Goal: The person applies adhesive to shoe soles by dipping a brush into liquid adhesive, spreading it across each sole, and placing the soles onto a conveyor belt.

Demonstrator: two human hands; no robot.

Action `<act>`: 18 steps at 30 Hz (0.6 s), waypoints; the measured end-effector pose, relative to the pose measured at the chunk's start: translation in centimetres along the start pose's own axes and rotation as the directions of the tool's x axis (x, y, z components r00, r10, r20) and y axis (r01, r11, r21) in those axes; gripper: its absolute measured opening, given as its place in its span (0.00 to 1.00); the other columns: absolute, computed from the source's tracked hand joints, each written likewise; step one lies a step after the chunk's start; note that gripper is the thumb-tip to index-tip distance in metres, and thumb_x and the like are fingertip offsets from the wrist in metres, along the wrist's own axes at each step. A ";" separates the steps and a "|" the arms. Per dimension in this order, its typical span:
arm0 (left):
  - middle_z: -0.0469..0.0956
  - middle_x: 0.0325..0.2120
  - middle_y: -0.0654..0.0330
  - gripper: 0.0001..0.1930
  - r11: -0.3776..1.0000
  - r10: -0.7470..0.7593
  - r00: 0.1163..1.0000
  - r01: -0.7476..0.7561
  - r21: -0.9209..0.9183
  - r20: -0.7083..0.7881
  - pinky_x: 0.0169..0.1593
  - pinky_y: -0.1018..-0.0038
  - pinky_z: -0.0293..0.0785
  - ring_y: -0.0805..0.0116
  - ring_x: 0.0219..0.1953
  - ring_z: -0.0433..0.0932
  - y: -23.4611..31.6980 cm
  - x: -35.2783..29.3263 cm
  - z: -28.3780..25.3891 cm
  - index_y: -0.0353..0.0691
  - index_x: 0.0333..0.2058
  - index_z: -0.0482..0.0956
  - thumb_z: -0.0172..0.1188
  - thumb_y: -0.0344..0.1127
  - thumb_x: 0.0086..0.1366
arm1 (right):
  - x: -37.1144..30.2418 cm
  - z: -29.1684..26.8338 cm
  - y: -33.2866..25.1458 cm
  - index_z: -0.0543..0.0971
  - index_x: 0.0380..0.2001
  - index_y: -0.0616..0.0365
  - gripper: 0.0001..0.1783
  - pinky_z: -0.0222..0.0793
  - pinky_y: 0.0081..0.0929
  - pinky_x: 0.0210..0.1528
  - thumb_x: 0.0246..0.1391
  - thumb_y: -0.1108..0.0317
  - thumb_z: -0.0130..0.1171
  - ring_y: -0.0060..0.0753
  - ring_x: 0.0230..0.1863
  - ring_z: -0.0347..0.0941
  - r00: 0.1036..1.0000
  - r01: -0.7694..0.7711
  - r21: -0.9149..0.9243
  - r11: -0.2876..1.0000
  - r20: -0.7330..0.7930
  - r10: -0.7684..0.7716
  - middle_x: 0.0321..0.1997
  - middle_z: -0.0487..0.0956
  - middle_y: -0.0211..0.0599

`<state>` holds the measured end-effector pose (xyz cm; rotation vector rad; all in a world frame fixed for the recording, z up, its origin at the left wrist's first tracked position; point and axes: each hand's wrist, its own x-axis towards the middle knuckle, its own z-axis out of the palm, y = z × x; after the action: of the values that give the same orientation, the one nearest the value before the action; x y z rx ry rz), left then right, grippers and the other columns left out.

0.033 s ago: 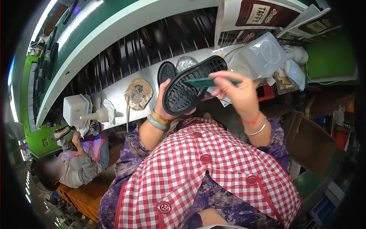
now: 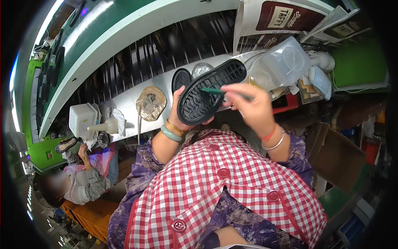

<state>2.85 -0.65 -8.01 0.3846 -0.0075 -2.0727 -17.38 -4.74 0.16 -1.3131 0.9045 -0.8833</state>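
My left hand [image 2: 175, 111] grips a black shoe sole [image 2: 200, 103] from its left edge and from beneath, and some of its fingertips show under the lower rim. The sole is tilted, with a wavy, ribbed recessed face toward me and a grid of small cells at its far end. Pinched in my right hand [image 2: 250, 101] is a slim green stick-like tool [image 2: 215, 91], its tip at the recessed face. The exact kind of tool cannot be made out. Just behind the held sole, a second black sole [image 2: 181, 79] is partly hidden.
A plastic-covered round container [image 2: 151, 103] with a stick beside it stands on the metal bench [image 2: 132, 120]. Left of it are a white bottle [image 2: 104, 125] and a white tub [image 2: 83, 118]. A clear plastic box [image 2: 288, 58] stands right. Another person [image 2: 85, 178] sits at far left.
My right hand has shifted slightly left and down with the green tool, which now looks thinner and less smeared. The sole and my left hand have barely moved.
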 end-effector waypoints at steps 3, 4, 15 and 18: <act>0.73 0.46 0.46 0.37 0.981 0.117 0.982 -0.091 0.170 -0.149 0.27 0.62 0.74 0.50 0.39 0.77 0.4 0.6 0.5 0.40 0.56 0.64 0.32 0.65 0.61 | -1.6 2.3 0.7 0.80 0.36 0.62 0.10 0.73 0.24 0.37 0.47 0.75 0.62 0.34 0.34 0.78 0.905 0.425 -0.299 0.854 0.149 -0.398 0.35 0.80 0.44; 0.72 0.47 0.46 0.37 0.963 0.144 0.988 -0.127 0.238 -0.059 0.32 0.59 0.77 0.50 0.40 0.77 0.3 0.4 1.6 0.39 0.56 0.64 0.35 0.64 0.61 | -2.0 2.4 0.3 0.80 0.37 0.62 0.10 0.73 0.21 0.35 0.49 0.75 0.61 0.30 0.33 0.78 0.953 0.289 -0.149 0.946 0.132 -0.271 0.34 0.80 0.42; 0.64 0.53 0.54 0.43 0.807 0.296 0.954 -0.272 0.525 0.039 0.57 0.63 0.65 0.59 0.54 0.67 -1.2 -2.5 2.0 0.41 0.61 0.51 0.62 0.48 0.50 | 0.6 1.2 -0.5 0.78 0.36 0.63 0.09 0.65 0.13 0.26 0.59 0.69 0.51 0.18 0.25 0.73 0.932 0.278 0.088 0.957 -0.268 -0.246 0.28 0.78 0.31; 0.61 0.55 0.57 0.42 0.768 0.368 0.928 -0.339 0.544 0.059 0.57 0.66 0.64 0.61 0.56 0.65 -1.0 -2.9 2.6 0.46 0.62 0.48 0.61 0.43 0.51 | 0.3 0.8 0.6 0.78 0.33 0.64 0.09 0.66 0.14 0.26 0.59 0.70 0.52 0.19 0.25 0.73 0.853 0.418 -0.327 0.848 -0.179 -0.490 0.26 0.77 0.33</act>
<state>2.62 1.87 -4.93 0.7264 -0.6153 -1.6491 -16.49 -4.66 -0.40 -1.7296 0.9530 -1.3635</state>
